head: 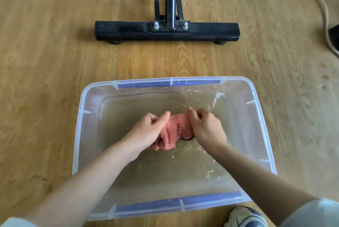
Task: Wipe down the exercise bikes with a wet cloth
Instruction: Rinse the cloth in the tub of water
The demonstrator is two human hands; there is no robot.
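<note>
Bright even daylight, soft faint shadows under the bike base point(166, 31), mild glare on water, wide-angle bending at edges, slightly soft focus

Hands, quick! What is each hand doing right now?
The left hand is closed, gripping one end of the pink cloth.
The right hand is closed, gripping the other end of it.
</note>
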